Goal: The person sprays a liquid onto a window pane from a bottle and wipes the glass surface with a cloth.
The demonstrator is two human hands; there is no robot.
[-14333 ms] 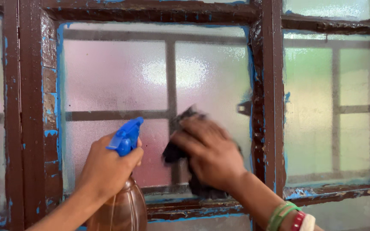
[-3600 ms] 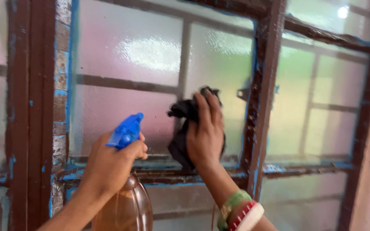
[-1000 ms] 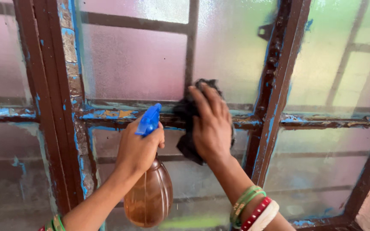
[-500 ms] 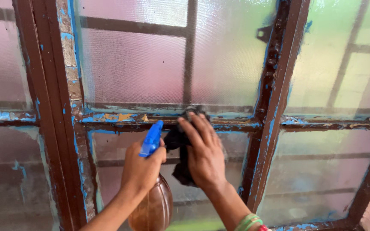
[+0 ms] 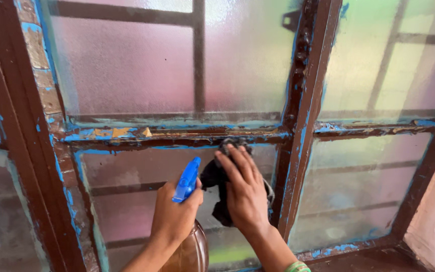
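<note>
Your right hand (image 5: pixel 246 194) lies flat, pressing the crumpled black cloth (image 5: pixel 217 179) against the lower frosted glass pane (image 5: pixel 127 176). Your left hand (image 5: pixel 176 216) is clamped around the amber plastic spray bottle with blue nozzle (image 5: pixel 187 180), just left of the cloth.

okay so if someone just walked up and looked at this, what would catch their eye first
Low in the middle, the right hand presses a crumpled black cloth flat against the frosted lower window pane. Beside it the left hand grips an amber plastic spray bottle with a bright blue trigger head. Around them runs the brown wooden window frame, its paint chipped to blue.
</note>
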